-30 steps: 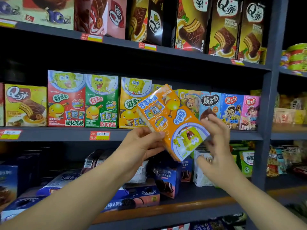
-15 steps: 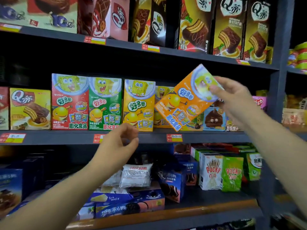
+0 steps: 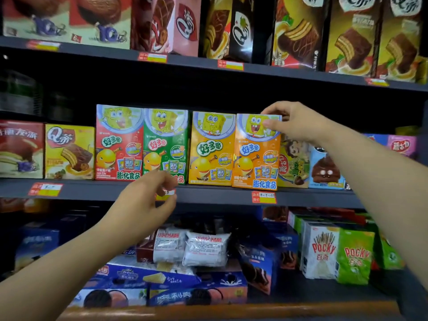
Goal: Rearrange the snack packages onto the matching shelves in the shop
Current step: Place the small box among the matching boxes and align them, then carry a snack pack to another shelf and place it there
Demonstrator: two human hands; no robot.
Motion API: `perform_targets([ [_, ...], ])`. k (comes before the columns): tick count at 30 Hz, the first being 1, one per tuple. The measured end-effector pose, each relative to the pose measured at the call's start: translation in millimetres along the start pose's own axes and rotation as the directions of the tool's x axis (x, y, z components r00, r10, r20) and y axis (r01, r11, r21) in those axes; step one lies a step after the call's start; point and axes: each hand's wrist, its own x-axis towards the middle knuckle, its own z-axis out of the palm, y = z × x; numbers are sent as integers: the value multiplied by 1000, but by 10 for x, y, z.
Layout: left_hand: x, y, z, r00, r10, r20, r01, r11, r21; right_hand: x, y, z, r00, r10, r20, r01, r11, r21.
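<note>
Our right hand [image 3: 298, 122] pinches the orange box [image 3: 256, 156] at its 1 o'clock corner, upright on the shelf [image 3: 208, 195]. Our left hand [image 3: 143, 205], at 7 o'clock, hangs released.

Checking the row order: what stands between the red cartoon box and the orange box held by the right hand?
Head view: a green box and a yellow box.
</note>
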Motion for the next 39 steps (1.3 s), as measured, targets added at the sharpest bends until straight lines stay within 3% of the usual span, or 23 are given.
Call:
perform_targets([
  [3, -6, 0, -2, 1000, 4, 11, -4, 1000, 3, -37, 29, -6, 999, -32, -12, 31, 995, -97],
  [7, -38, 47, 24, 999, 13, 39, -14, 1000, 13, -74, 64, 3, 995, -31, 91, 44, 988, -146],
  [12, -88, 40, 77, 999, 2, 49, -3, 1000, 24, -70, 127, 94, 997, -74, 18, 76, 954, -291],
  [17, -174, -22, 71, 999, -11, 33, 10, 1000, 30, -93, 184, 151, 997, -79, -4, 76, 965, -250],
  [24, -448, -224, 127, 992, -77, 100, 75, 997, 27, -358, 261, 307, 970, -172, -170, 113, 944, -310],
  [28, -595, -341, 201, 978, -163, 132, 161, 987, 21, -836, 132, 507, 861, -343, -376, 243, 926, -288],
  [30, -694, -413, 230, 974, -173, 143, 171, 985, 27, -1217, 59, 727, 855, -366, -367, 307, 928, -211],
  [32, -807, -493, 242, 970, -186, 154, 184, 982, 29, -1603, 50, 1023, 937, -247, -248, 231, 969, -92],
  [34, -898, -563, 246, 963, -215, 160, 213, 977, 29, -1829, 114, 1340, 996, 88, -31, -89, 996, -27],
  [35, -931, -592, 247, 957, -239, 164, 237, 971, 33, -1879, 165, 1488, 941, 316, 120, -318, 948, 1],
  [36, -958, -615, 249, 947, -273, 168, 271, 962, 37, -1897, 201, 1619, 799, 530, 284, -567, 821, 64],
  [37, -979, -640, 246, 936, -308, 170, 305, 951, 42, -1890, 204, 1723, 612, 647, 455, -771, 616, 161],
  [38, -992, -663, 242, 927, -334, 168, 331, 942, 48, -1871, 200, 1817, 469, 656, 591, -881, 394, 261],
  [39, -1006, -690, 238, 921, -352, 166, 348, 936, 52, -1850, 186, 1896, 399, 627, 669, -915, 226, 334],
])
